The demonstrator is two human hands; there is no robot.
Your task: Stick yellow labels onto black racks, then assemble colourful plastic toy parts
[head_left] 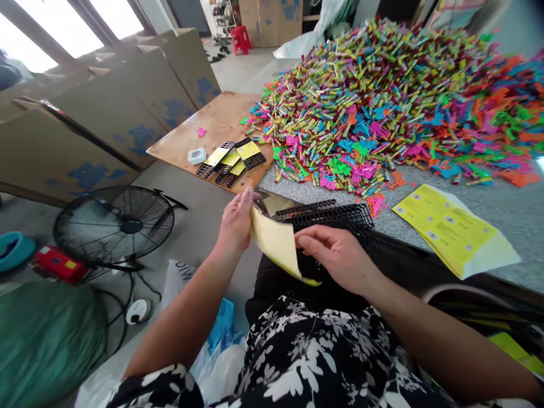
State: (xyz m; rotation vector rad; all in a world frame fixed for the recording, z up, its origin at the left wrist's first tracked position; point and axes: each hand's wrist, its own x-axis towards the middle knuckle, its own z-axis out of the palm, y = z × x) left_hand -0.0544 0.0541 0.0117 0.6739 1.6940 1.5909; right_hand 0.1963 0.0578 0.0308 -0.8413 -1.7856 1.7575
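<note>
Between hands (236, 220): curved pale-yellow sheet (274, 239); black grids (327, 215) beyond.

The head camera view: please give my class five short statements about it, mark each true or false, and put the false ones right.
1. The left hand holds a pale sheet. True.
2. The fan is at the person's right side. False: the fan is on the person's left.
3. The yellow printed sheets lie on the speckled grey tabletop, to the right of the right hand. True.
4. The stool in the background is blue. False: the stool is red.
5. Black racks with yellow bands lie on the wooden board. True.
</note>
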